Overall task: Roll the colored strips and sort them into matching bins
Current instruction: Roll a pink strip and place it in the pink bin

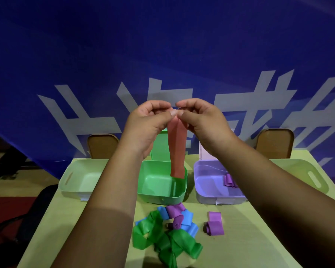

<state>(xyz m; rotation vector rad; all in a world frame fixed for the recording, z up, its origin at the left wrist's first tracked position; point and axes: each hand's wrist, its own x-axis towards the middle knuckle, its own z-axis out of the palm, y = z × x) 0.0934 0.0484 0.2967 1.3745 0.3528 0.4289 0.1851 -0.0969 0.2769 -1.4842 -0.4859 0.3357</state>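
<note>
Red strip point(176, 149) pinched between left hand point(147, 124) and right hand point(203, 122).

I pinch the red strip point(177, 149) by its top end between my left grip point(147, 124) and right grip point(205, 122), and it hangs straight down over the green bin point(159, 199), which stands between a pale bin point(72, 188) and the purple bin point(207, 198) holding what looks like one rolled purple strip point(229, 180). Nearer me on the desk point(249, 238) lie a tangled pile of green, blue and purple strips point(143, 236) and, just beside it, a half-rolled purple strip point(215, 226).
</note>
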